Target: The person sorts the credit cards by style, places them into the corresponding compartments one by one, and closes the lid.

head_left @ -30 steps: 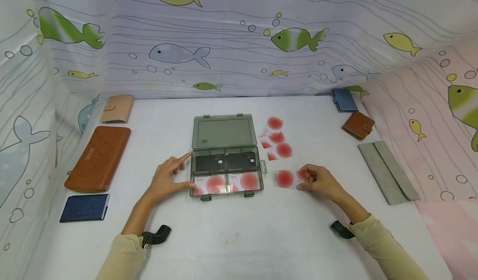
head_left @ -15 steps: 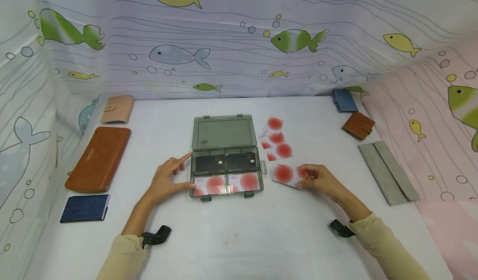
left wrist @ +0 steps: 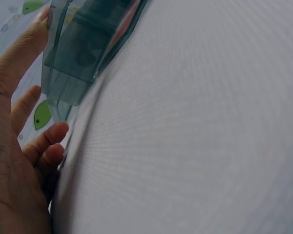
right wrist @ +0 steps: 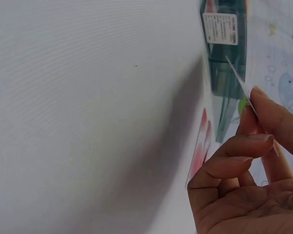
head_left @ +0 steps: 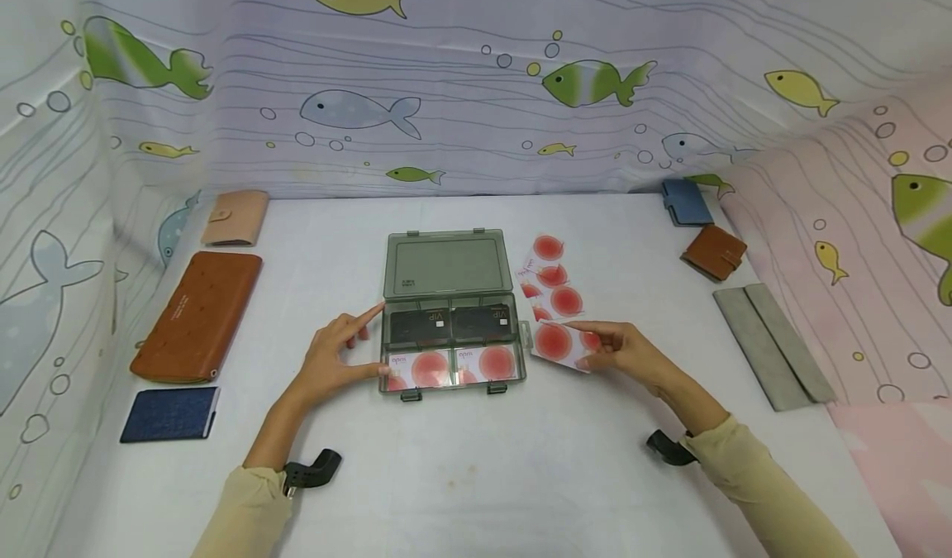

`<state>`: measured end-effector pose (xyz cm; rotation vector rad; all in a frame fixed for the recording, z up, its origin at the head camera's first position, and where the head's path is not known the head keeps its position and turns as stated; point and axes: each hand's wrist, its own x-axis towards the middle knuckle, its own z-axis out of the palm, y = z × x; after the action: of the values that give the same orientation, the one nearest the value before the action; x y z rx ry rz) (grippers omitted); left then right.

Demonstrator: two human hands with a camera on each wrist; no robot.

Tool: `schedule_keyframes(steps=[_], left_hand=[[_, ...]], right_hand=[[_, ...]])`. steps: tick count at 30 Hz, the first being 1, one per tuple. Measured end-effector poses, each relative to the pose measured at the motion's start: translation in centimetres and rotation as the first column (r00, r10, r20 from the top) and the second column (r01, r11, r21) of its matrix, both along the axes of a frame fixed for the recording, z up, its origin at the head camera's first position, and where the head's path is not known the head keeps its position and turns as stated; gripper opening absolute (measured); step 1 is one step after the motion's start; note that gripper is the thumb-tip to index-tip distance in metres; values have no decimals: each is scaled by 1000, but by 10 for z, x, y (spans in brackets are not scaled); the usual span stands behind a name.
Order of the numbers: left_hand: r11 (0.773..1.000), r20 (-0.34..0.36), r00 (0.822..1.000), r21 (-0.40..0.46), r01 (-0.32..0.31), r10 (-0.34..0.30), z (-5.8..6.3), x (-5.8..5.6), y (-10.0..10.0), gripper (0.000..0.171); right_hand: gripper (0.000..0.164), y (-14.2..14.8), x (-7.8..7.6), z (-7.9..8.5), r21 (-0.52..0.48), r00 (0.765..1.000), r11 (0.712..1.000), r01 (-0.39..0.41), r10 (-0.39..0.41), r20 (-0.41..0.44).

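Observation:
A green see-through plastic box lies with its lid folded back. Black VIP cards fill its two far compartments, and white cards with red circles sit in the two near ones. My left hand touches the box's left side with thumb and index finger, both fairly straight, as the left wrist view also shows. To the right of the box, my right hand pinches a red-and-white card between thumb and fingers. The right wrist view shows this card edge-on, lifted off the table.
Loose red-circle cards overlap beside the box's right side. On the left lie a beige wallet, a long brown wallet and a navy notebook. A blue wallet, a small brown wallet and a grey pouch lie right.
My right hand has moved left with the card, bringing it up to the box's right edge and tilting it off the table. The left hand and the box have stayed put.

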<state>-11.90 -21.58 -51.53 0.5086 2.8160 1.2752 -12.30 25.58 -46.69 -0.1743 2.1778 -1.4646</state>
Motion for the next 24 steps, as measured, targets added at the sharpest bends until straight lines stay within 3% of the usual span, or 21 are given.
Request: schedule_keyframes(steps=[12,24], left_hand=[[1000,4,1000,-5,3,-3,1,0,0,93],[1000,-10,1000,-5,7,-7,-1,-1,-1,93]], right_hand=[[58,1,0,9,-9,999,999,42,-42,28],[60,-41,-11,22,-89,996,993,-75,78,39]])
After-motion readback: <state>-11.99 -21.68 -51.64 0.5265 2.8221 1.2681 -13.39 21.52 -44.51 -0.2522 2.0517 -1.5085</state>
